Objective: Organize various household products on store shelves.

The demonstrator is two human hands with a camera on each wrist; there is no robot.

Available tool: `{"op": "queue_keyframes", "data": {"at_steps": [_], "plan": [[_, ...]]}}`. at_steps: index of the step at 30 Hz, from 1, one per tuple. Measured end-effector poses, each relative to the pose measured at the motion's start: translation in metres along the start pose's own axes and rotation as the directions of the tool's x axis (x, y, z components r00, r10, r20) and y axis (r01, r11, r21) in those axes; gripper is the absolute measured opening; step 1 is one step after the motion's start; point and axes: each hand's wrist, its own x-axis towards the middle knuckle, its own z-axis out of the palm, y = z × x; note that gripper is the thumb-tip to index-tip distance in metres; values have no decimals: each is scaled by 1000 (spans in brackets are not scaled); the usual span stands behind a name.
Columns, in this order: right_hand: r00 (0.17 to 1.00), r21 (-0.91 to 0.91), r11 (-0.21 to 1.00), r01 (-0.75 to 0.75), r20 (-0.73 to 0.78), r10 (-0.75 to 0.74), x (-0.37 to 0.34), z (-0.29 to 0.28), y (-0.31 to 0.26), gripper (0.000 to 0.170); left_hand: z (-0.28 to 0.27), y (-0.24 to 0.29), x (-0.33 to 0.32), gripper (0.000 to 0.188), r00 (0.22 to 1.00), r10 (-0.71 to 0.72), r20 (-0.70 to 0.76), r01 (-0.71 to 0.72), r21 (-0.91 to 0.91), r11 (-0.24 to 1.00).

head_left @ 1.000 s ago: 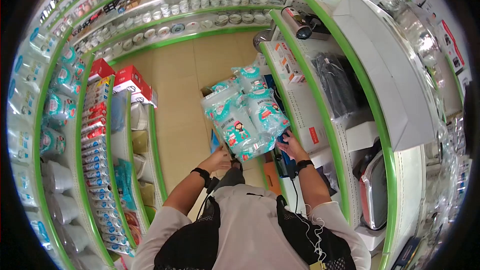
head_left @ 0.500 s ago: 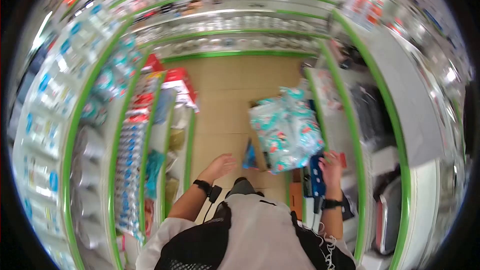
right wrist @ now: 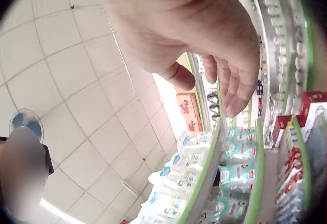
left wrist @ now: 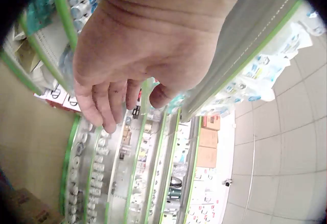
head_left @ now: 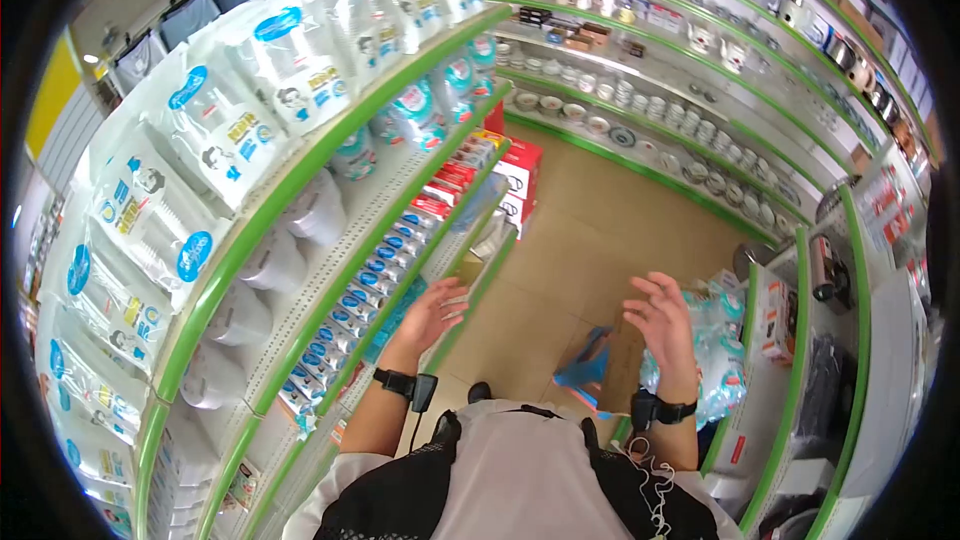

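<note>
My left hand point(head_left: 432, 320) is raised in front of the left shelving with relaxed fingers, holding nothing. In the left wrist view the same hand point(left wrist: 148, 50) has its fingers loosely bent. My right hand point(head_left: 660, 325) is also empty, its fingers spread above a cardboard box point(head_left: 626, 360) of teal-and-clear plastic packs point(head_left: 722, 365), and it hides part of them. The right wrist view shows that hand point(right wrist: 199, 40) with thumb and fingers apart. Nearest the left hand are rows of wrapped rolls point(head_left: 365, 290) on a lower shelf.
Clear bags with blue labels point(head_left: 225, 135) line the top left shelf; teal packs point(head_left: 415, 112) and white tubs point(head_left: 270, 265) stand below. Red boxes point(head_left: 518, 175) sit at that unit's far end. A blue item point(head_left: 583, 365) lies beside the cardboard box. Bowls point(head_left: 640, 100) fill the back shelves.
The head view has swung left, bringing the left shelving closer. Both hands have come away from beside the teal packs and are now raised apart. The packs appear farther right.
</note>
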Motion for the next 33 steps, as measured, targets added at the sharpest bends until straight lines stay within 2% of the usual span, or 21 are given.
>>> {"op": "queue_keyframes", "data": {"at_steps": [1, 3, 6, 13, 16, 18, 21, 22, 24, 26, 27, 29, 33], "plan": [[1000, -2, 1000, -3, 14, 3, 20, 21, 11, 39, -18, 14, -5, 44, 999, 41, -16, -41, -27, 999], [987, 12, 996, -93, 133, 90, 56, 62, 29, 38, -44, 39, -11, 44, 992, 107, -65, -110, -52, 993], [952, 9, 983, -186, 251, 177, 100, 112, 54, 37, -64, 76, -23, 44, 984, 160, -72, -166, -80, 983], [905, -130, 953, -274, 299, 302, 190, 169, 96, 39, -90, 119, -13, 44, 968, 221, -115, -232, -97, 968], [899, -246, 940, -235, 313, 307, 240, 179, 114, 41, -90, 131, 6, 45, 962, 249, -115, -260, -100, 960], [905, -342, 931, -129, 343, 252, 280, 182, 127, 45, -85, 138, 27, 46, 957, 265, -119, -278, -107, 955], [908, -430, 901, -52, 355, 222, 348, 195, 142, 50, -77, 159, 69, 48, 949, 291, -121, -301, -75, 951], [901, -431, 901, -51, 369, 228, 371, 200, 143, 50, -73, 167, 86, 49, 942, 304, -142, -315, -58, 947], [889, -460, 885, 65, 429, 158, 417, 215, 146, 55, -66, 181, 119, 49, 926, 332, -182, -343, -34, 939], [863, -395, 918, 40, 477, 168, 448, 227, 150, 60, -63, 192, 153, 54, 905, 347, -247, -371, -59, 927], [871, -449, 892, 51, 457, 180, 461, 233, 151, 61, -63, 196, 170, 54, 895, 361, -263, -387, -54, 920], [857, -502, 862, 70, 472, 206, 496, 238, 161, 68, -64, 205, 204, 73, 872, 355, -338, -377, 0, 926], [814, -463, 882, 92, 544, 201, 536, 245, 192, 80, -56, 219, 246, 87, 834, 411, -369, -414, 75, 907]]}}
